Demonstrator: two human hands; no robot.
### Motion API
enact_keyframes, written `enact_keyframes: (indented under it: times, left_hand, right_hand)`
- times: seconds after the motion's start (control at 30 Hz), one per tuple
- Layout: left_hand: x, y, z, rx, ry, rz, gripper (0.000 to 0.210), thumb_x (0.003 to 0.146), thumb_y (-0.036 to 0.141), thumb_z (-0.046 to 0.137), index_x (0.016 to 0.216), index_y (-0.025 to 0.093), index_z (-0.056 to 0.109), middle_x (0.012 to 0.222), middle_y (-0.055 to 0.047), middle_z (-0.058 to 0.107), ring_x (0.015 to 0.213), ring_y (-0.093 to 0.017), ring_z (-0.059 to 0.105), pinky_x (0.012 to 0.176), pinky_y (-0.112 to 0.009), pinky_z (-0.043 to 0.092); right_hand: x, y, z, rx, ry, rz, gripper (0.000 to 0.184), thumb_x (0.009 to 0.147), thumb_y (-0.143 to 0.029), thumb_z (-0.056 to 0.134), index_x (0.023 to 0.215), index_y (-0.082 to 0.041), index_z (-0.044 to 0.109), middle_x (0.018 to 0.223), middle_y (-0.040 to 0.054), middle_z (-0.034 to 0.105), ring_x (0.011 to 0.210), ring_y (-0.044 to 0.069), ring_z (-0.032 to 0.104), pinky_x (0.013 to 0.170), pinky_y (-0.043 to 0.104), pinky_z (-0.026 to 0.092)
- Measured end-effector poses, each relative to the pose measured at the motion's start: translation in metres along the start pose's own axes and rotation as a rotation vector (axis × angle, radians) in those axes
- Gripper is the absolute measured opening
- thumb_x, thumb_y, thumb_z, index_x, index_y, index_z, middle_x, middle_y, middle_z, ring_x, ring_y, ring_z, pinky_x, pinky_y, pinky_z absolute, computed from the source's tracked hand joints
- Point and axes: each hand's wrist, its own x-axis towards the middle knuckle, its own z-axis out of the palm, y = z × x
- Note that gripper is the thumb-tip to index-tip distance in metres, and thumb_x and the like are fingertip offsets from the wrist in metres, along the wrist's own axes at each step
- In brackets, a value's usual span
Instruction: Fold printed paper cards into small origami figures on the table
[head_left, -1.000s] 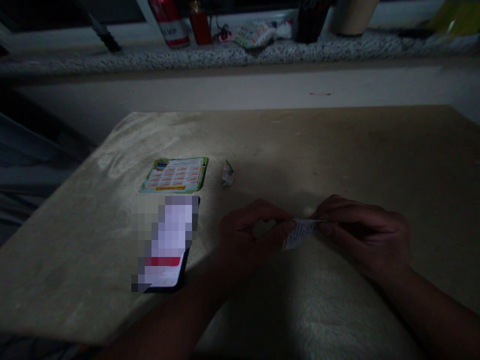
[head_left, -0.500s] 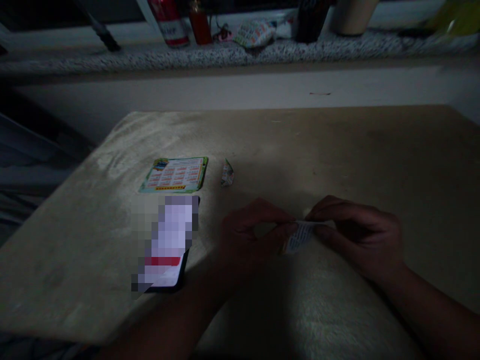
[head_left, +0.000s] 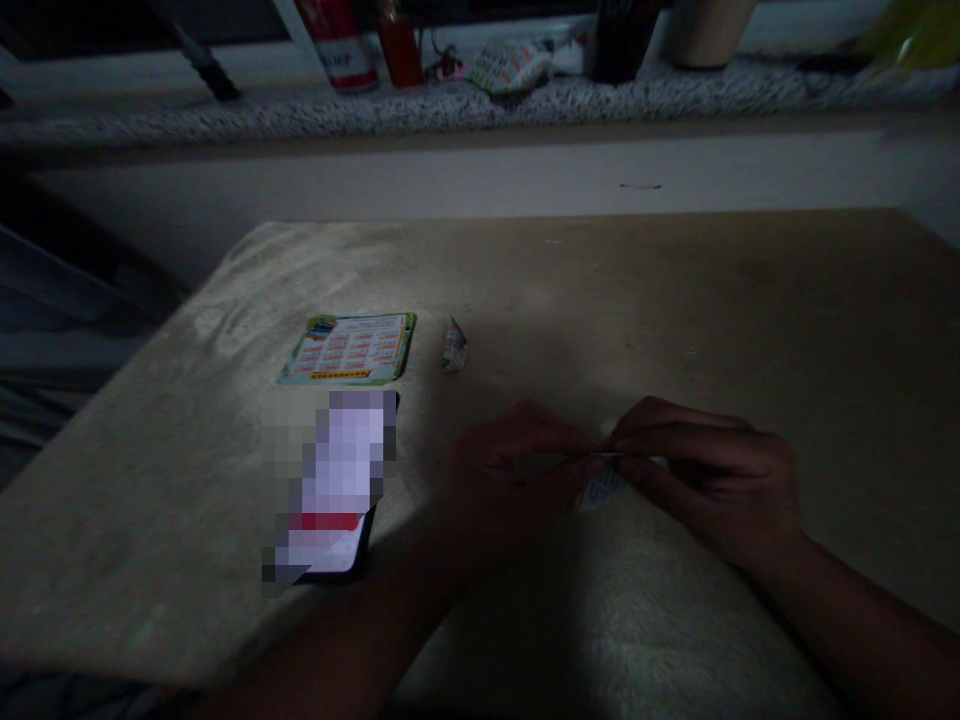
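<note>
Between my hands, just above the table, is a small printed piece of paper (head_left: 602, 487), its top edge seen as a thin pale line. My left hand (head_left: 517, 465) pinches its left side between thumb and fingers. From the right, my right hand (head_left: 709, 465) pinches the same edge, the two sets of fingertips nearly meeting. Much of the paper is hidden by the fingers and shadow. Left of my hands, a small folded piece of printed paper (head_left: 454, 348) stands on the table. A printed card (head_left: 349, 348) with a green border lies farther left.
A lit phone (head_left: 337, 480), its screen partly blurred, lies on the table (head_left: 675, 300) left of my forearm. Along the granite sill (head_left: 420, 112) stand a red can (head_left: 345, 50), a red bottle (head_left: 401, 50), a crumpled wrapper (head_left: 514, 65), a dark container (head_left: 622, 45) and a beige container (head_left: 709, 35).
My fingertips have come closer together along the paper's top edge, and less of its printed face shows. The phone, card and folded paper have stayed where they were.
</note>
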Motion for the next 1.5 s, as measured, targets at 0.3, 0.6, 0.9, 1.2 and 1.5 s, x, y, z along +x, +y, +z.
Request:
enact_keyframes:
  times: [0.3, 0.6, 0.9, 1.2, 1.5]
  left_hand:
    - [-0.0015, -0.0032, -0.0011, -0.007, -0.029, 0.018, 0.006, 0.081, 0.018, 0.08, 0.086, 0.021, 0.079, 0.078, -0.004, 0.073, 0.073, -0.016, 0.068, 0.066, -0.029, 0.056]
    - [-0.0023, -0.0015, -0.0001, 0.051, -0.049, 0.116, 0.007, 0.086, 0.015, 0.075, 0.091, 0.021, 0.074, 0.084, -0.003, 0.072, 0.078, -0.014, 0.068, 0.072, -0.028, 0.055]
    - [0.0022, 0.0039, -0.0012, 0.264, -0.12, 0.298, 0.005, 0.086, 0.016, 0.07, 0.09, 0.018, 0.069, 0.083, -0.006, 0.071, 0.081, -0.018, 0.068, 0.075, -0.031, 0.056]
    - [-0.0012, 0.0008, -0.005, 0.277, -0.057, 0.291, 0.007, 0.093, 0.014, 0.065, 0.097, 0.02, 0.065, 0.088, -0.003, 0.067, 0.081, -0.014, 0.064, 0.072, -0.026, 0.053]
    - [-0.0011, 0.0039, -0.0072, 0.352, -0.018, 0.281, 0.008, 0.093, 0.015, 0.066, 0.096, 0.022, 0.065, 0.087, -0.001, 0.068, 0.081, -0.014, 0.063, 0.075, -0.029, 0.051]
  right_hand:
    - [-0.0017, 0.0009, -0.0006, -0.001, -0.011, 0.016, 0.024, 0.081, -0.004, 0.072, 0.093, -0.023, 0.081, 0.076, 0.0046, 0.076, 0.065, 0.018, 0.071, 0.055, 0.031, 0.059]
    - [-0.0013, 0.0007, 0.0023, -0.02, 0.006, -0.024, 0.023, 0.079, -0.003, 0.072, 0.09, -0.022, 0.079, 0.075, 0.0047, 0.074, 0.066, 0.019, 0.071, 0.054, 0.031, 0.057]
    - [-0.0026, 0.003, 0.0005, -0.02, -0.043, -0.065, 0.021, 0.077, -0.001, 0.073, 0.088, -0.019, 0.077, 0.075, 0.0049, 0.072, 0.066, 0.018, 0.069, 0.055, 0.031, 0.055]
    - [-0.0038, 0.0032, -0.0023, -0.062, 0.018, 0.003, 0.02, 0.079, -0.002, 0.075, 0.086, -0.021, 0.075, 0.085, 0.0039, 0.072, 0.075, 0.016, 0.07, 0.063, 0.028, 0.057]
    - [-0.0013, -0.0016, -0.0068, -0.05, 0.054, 0.053, 0.022, 0.079, -0.001, 0.075, 0.085, -0.022, 0.077, 0.09, 0.002, 0.067, 0.079, 0.013, 0.067, 0.067, 0.025, 0.057]
